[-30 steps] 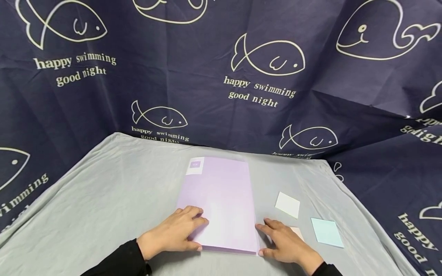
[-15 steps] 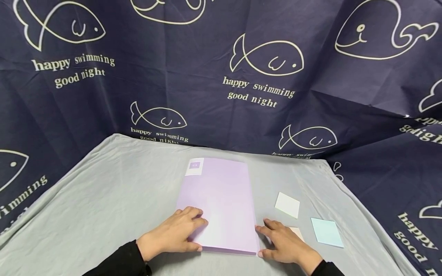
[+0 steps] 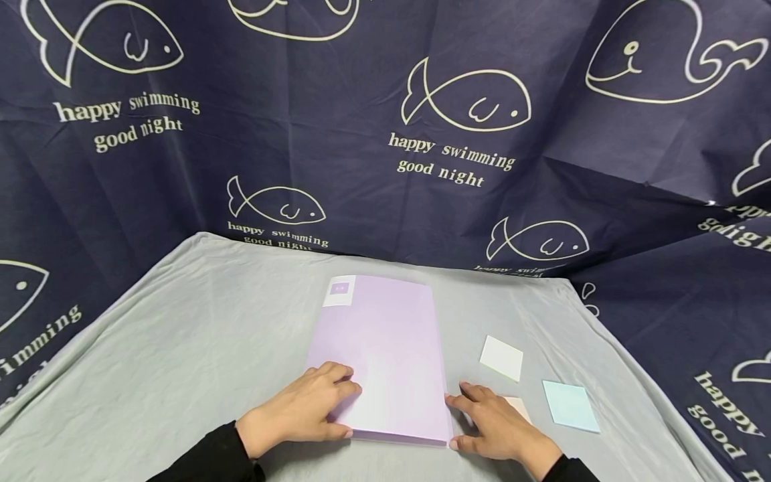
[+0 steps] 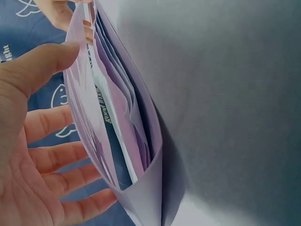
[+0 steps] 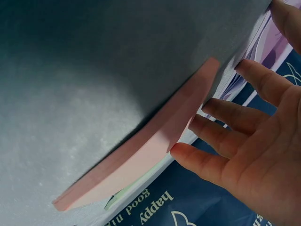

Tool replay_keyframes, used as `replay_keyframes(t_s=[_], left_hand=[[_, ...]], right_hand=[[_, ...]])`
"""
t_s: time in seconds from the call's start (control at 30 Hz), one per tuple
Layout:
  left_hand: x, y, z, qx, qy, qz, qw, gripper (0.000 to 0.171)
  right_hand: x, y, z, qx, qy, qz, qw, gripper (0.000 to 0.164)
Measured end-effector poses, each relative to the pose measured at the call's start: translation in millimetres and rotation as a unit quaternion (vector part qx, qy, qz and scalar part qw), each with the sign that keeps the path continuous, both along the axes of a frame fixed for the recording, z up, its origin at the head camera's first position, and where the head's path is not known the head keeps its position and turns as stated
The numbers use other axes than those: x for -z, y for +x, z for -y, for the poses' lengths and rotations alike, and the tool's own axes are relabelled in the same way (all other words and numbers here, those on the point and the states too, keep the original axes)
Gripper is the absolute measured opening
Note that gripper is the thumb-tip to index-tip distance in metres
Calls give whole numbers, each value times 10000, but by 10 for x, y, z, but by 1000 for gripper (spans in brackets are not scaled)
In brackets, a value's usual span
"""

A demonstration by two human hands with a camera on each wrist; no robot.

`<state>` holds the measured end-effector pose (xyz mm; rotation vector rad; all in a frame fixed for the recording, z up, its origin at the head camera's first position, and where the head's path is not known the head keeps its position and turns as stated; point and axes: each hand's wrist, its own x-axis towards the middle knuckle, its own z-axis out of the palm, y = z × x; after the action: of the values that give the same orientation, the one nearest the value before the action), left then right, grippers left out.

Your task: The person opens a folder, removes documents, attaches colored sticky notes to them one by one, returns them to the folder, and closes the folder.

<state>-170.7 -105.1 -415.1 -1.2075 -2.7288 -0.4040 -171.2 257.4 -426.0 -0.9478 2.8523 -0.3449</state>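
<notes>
A closed lilac folder with a white label at its upper left lies on the grey cloth. My left hand rests on its lower left side, fingers loosely spread over the cover and thumb at the bottom edge. From the left wrist, the folder's bottom end gapes and shows inner sleeves and a printed sheet. Along the lower right edge, my right hand touches the folder with fingertips and thumb. Partly hidden behind that hand is a pale pink sticky note pad, seen edge-on as a pink pad in the right wrist view.
A white square pad lies right of the folder, and a light blue sticky note pad sits farther right. Grey cloth covers the table. Behind it hangs a navy curtain with fish drawings.
</notes>
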Motion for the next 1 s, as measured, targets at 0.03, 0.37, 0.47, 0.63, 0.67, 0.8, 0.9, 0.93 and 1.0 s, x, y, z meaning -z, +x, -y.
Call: replay_keyframes(t_s=[0.03, 0.37, 0.47, 0.63, 0.67, 0.8, 0.9, 0.93, 1.0], left_hand=[[-2, 1, 3, -5, 15, 3, 10000, 50], [2, 16, 57, 315, 470, -683, 9961, 37], [21, 16, 71, 590, 795, -1288, 9867, 30], [42, 50, 99, 838, 1198, -1763, 9734, 28], [43, 62, 104, 847, 1242, -1806, 9720, 30], [53, 105, 115, 846, 1397, -2011, 9659, 38], [58, 132, 122, 791, 1527, -2157, 9612, 45], [59, 141, 126, 757, 1587, -2173, 9601, 47], [60, 160, 136, 657, 1706, -2194, 9584, 51]], right_hand=[[-3, -1, -1, 0, -22, 38, 10000, 67], [-25, -7, 1, 50, -94, 229, 9997, 69], [-22, -7, 2, 49, -64, 216, 9997, 68], [-16, -5, 6, 21, -17, 191, 9998, 68], [-16, -5, 6, 24, -4, 182, 9998, 68], [-13, -3, 6, 54, 40, 164, 9998, 67], [-11, 0, 7, 50, 89, 104, 9999, 67], [-10, 1, 8, 45, 108, 70, 9999, 67], [-10, 3, 10, 40, 134, 16, 9999, 68]])
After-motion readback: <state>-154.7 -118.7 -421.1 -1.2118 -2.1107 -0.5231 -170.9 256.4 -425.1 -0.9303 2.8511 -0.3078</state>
